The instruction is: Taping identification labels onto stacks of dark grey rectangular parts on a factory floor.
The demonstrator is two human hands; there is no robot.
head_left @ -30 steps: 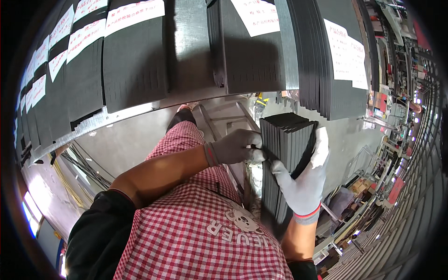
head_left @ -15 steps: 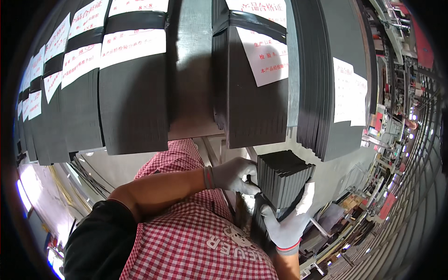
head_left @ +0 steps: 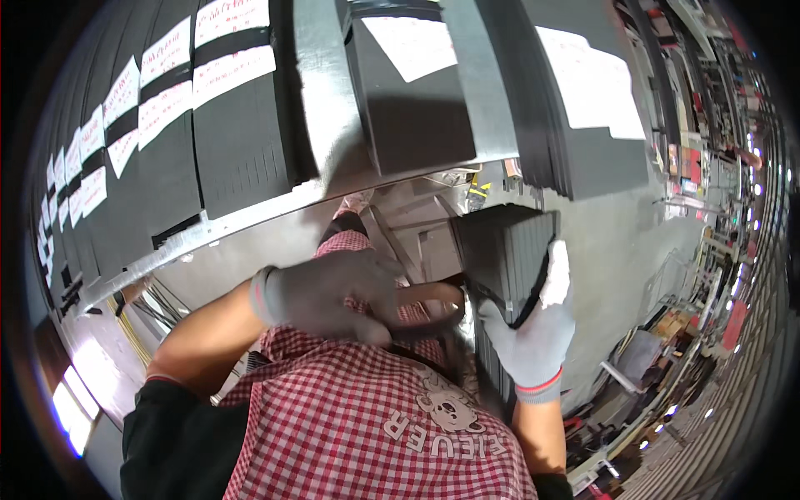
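Light is uneven: a bright glare burns at the lower left edge, while the dark stacks above sit in shadow. The fisheye bends straight lines toward a black rim. The left hand (head_left: 333, 293) is smeared by motion blur.

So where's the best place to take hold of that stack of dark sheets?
Probably from below, as the right hand does: palm under the stack of dark sheets, fingers up its outer side. It is many loose thin sheets on edge, so support underneath plus side pressure should keep them together.
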